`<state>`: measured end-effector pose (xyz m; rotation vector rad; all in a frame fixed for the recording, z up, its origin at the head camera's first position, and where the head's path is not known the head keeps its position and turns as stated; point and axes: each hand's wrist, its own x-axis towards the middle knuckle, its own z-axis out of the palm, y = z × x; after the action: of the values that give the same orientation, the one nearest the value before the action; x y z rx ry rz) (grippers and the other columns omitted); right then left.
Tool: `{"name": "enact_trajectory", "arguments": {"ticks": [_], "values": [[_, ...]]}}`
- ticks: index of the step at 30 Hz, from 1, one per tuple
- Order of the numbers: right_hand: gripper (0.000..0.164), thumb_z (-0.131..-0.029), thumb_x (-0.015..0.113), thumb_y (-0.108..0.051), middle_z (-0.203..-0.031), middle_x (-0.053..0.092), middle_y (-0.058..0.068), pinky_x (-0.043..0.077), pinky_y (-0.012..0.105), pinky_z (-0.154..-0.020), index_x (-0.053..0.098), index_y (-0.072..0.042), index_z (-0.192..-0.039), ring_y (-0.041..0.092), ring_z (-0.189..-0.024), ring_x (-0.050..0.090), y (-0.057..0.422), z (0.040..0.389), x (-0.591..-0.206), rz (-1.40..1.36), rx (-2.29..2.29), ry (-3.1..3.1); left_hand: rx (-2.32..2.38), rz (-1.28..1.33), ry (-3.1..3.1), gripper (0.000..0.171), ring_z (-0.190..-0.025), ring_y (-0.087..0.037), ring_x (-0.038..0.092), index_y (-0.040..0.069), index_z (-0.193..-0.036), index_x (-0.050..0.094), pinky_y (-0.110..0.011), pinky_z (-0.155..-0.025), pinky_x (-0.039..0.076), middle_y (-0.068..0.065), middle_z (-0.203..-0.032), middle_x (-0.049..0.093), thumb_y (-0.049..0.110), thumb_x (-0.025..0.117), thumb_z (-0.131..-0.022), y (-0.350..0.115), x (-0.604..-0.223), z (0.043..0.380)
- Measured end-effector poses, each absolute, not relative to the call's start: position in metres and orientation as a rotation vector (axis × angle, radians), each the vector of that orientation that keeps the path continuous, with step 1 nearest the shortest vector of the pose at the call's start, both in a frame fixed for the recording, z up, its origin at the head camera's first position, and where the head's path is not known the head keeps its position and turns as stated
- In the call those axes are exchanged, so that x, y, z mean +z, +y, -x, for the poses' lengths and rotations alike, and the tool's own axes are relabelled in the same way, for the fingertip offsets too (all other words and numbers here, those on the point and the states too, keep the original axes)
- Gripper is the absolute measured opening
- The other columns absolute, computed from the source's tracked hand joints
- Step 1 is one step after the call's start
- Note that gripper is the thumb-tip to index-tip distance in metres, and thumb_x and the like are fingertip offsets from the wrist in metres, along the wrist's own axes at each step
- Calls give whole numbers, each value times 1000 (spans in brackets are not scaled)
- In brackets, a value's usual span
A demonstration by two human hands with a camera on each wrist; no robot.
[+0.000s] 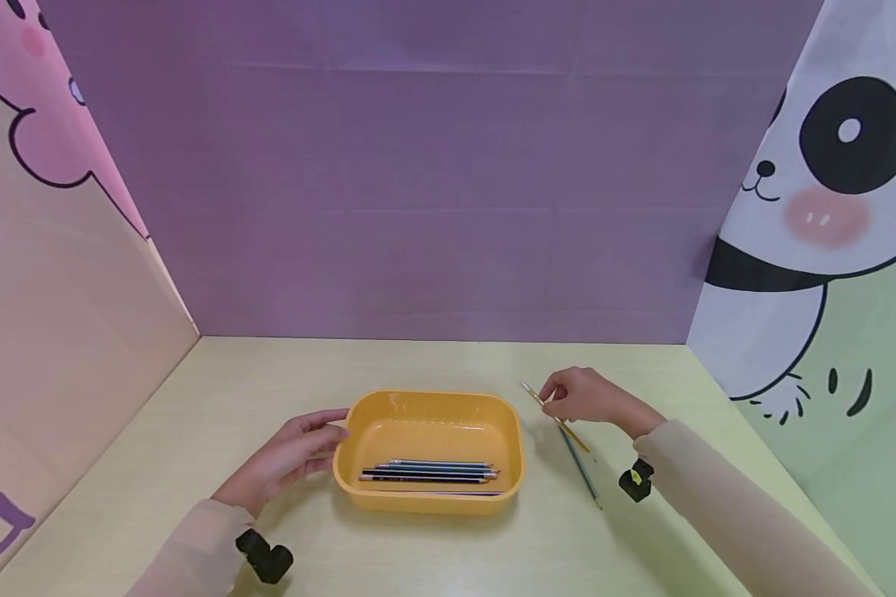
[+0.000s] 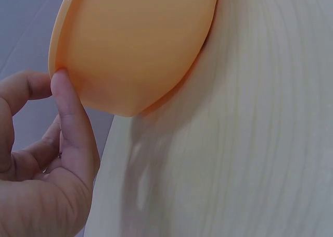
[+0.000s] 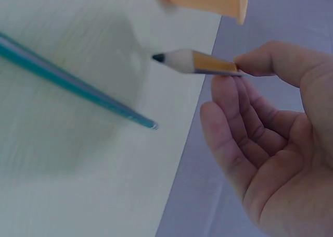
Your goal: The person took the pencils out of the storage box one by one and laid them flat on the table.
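Note:
A yellow plastic tray (image 1: 433, 427) stands on the table, its left rim pinched between the thumb and fingers of my left hand (image 1: 291, 456). Inside, several dark and teal pencils (image 1: 429, 473) lie side by side near the front wall. Right of the tray, my right hand (image 1: 586, 395) pinches a yellow pencil (image 1: 573, 434) between thumb and fingertips. Its sharpened dark point shows in the right wrist view, raised over the table. Below it, a teal pencil (image 1: 582, 468) lies slanted on the tabletop.
The pale wood-grain table (image 1: 291, 365) ends at a purple back wall (image 1: 448, 199). Printed side panels, one with a panda (image 1: 814, 199), flank it on both sides. Each wrist wears a small black camera (image 1: 265, 557).

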<state>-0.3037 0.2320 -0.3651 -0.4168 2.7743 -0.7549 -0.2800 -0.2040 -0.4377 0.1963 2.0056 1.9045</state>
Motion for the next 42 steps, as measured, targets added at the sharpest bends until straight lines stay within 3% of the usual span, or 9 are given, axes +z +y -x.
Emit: {"name": "enact_trajectory", "arguments": {"ticks": [19, 42], "values": [[17, -87, 68, -12, -73, 62, 0, 49, 29, -62, 69, -2, -100, 13, -62, 57, 262, 294, -395, 226, -819, 2806, 1886, -135, 2029, 60, -93, -18, 63, -7, -150, 36, -27, -80, 58, -13, -118, 64, 16, 61, -100, -201, -436, 279], [18, -90, 68, -11, -68, 64, 2, 54, 30, -62, 69, 4, -100, 14, -62, 59, 268, 290, -406, 112, -870, 2799, 1879, -162, 2039, 61, -94, -18, 63, -8, -150, 35, -27, -79, 58, -13, -118, 64, 18, 61, -101, -202, -437, 278]]}}
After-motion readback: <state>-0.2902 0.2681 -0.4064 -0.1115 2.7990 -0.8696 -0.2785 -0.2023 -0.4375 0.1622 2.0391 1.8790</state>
